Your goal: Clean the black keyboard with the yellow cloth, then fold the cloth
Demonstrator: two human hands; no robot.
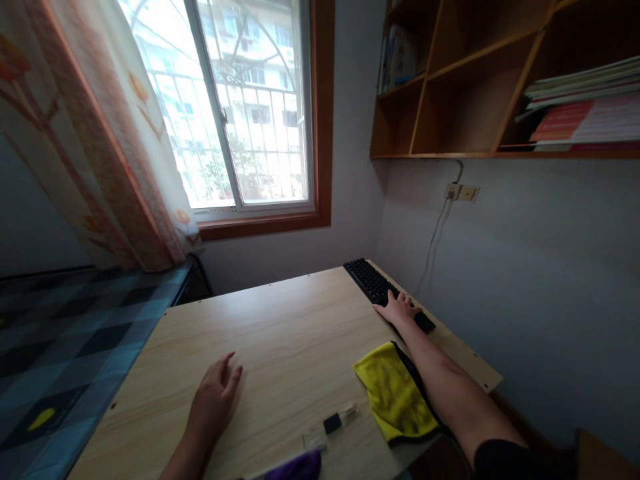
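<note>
Across the black keyboard (367, 280) lies my right hand (399, 311), its thumb at the near edge and its fingers reaching over to the wall-side edge. The keyboard sits along the right side of the wooden table (270, 320). My left hand (216, 387) hovers at or just over the tabletop on the left, fingers loosely bent and apart, holding nothing. A yellow cloth with a black border (397, 393) is spread beside my right forearm. Between my arms is a small black square piece (332, 423) with clear bits around it, too small to name.
Purple fabric (295, 467) shows at the table's front edge. A bed with a checked cover (75, 333) stands left, under a flowered curtain (105, 133). Shelves (465, 100) holding books hang on the right wall above a socket (467, 193) with a cable.
</note>
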